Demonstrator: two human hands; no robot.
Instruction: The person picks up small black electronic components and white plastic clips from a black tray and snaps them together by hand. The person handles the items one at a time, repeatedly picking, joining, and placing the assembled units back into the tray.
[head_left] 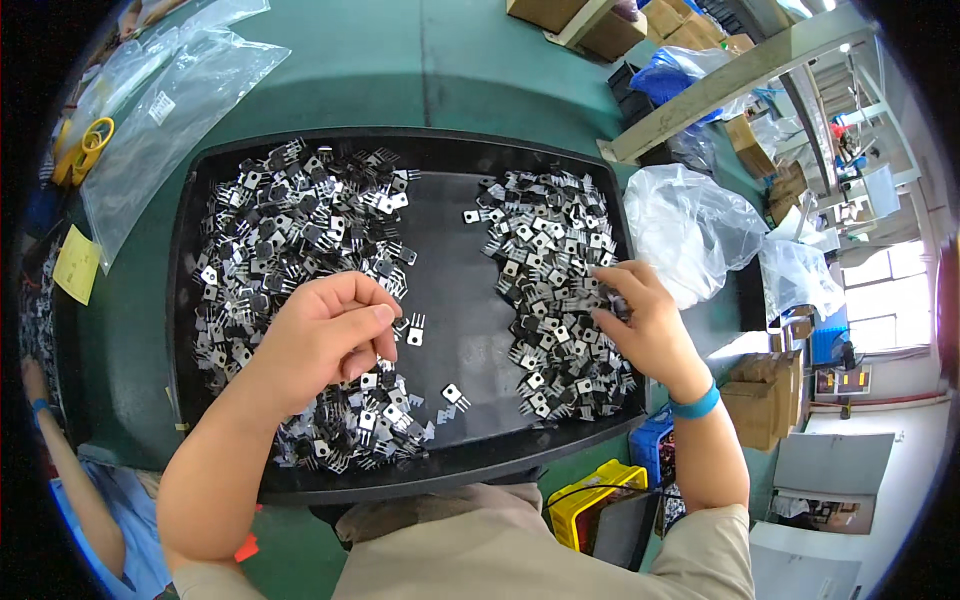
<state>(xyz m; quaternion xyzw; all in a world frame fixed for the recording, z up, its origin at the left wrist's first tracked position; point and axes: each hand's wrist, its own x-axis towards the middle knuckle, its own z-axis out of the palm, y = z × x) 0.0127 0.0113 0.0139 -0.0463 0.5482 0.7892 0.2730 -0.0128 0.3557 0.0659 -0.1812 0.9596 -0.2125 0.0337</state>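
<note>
A clear plastic bag is lying on the green table. Over the black tray, the left hand is pinching one transistor from the left pile; the right hand is gripping several at the right pile.

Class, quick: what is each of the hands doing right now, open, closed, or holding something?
Left hand: fingers curled, pinching a small component above the black tray.
Right hand: fingers curled on a dark component at the right pile.
</note>
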